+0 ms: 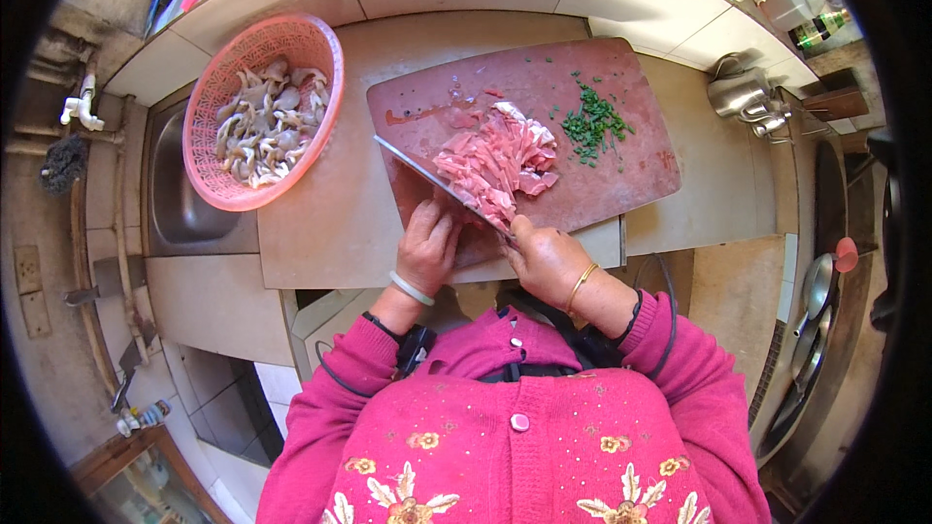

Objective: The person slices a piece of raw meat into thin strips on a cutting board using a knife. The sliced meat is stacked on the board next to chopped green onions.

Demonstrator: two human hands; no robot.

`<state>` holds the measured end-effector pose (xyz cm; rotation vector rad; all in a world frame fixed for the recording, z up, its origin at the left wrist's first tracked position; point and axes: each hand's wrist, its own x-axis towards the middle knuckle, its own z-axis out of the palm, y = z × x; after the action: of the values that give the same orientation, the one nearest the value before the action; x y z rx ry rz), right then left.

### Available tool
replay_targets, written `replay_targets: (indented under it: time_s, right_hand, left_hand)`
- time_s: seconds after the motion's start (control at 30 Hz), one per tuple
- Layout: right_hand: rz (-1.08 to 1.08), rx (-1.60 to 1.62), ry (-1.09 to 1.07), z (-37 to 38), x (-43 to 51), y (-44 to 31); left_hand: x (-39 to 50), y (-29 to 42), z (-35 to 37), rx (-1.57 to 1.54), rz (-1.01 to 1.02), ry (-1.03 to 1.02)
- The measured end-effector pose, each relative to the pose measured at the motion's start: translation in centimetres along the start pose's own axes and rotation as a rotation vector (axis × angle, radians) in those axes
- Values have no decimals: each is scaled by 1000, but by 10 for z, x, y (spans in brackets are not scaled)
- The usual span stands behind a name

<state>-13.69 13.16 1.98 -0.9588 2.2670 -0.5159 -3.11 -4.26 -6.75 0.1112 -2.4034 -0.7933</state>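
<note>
My right hand [546, 255] is closed round the handle end of a kitchen knife [437, 180], whose blade slants up and left along the near left side of a pile of sliced raw meat [502, 156]. On the other side of the blade is my left hand [428, 236], its fingers bent at the board; the blade partly hides the fingertips, and whether they hold meat cannot be told. Both hands are at the near edge of a reddish cutting board [611, 87]. Chopped green herbs [593, 122] lie on its right part.
A pink plastic basket [335, 87] of oyster mushrooms [273, 120] stands left of the board, partly over a metal sink [175, 211]. A metal jug [735, 91] stands at the back right. Pans [819, 287] are at far right, and a tiled ledge rises behind the counter.
</note>
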Motion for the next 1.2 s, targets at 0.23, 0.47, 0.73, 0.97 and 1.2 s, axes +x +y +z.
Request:
replay_targets:
  time_s: [0.23,0.47,0.73,0.97,1.2]
  right_hand:
    - [-91,73,39,-18,-2,-3]
    - [-59,-76,-51,-32,-18,-9]
    - [6,-104,-149,-30,-12,-1]
    - [-44,-6,-95,-14,10,1]
    - [-132,122,52,7,61,-10]
  left_hand:
    - [2,-10,6,69,74,-49]
    - [2,-3,4,33,-43,20]
    - [6,-6,3,43,27,-61]
    - [0,-9,8,65,27,-102]
    - [3,-10,10,66,81,-103]
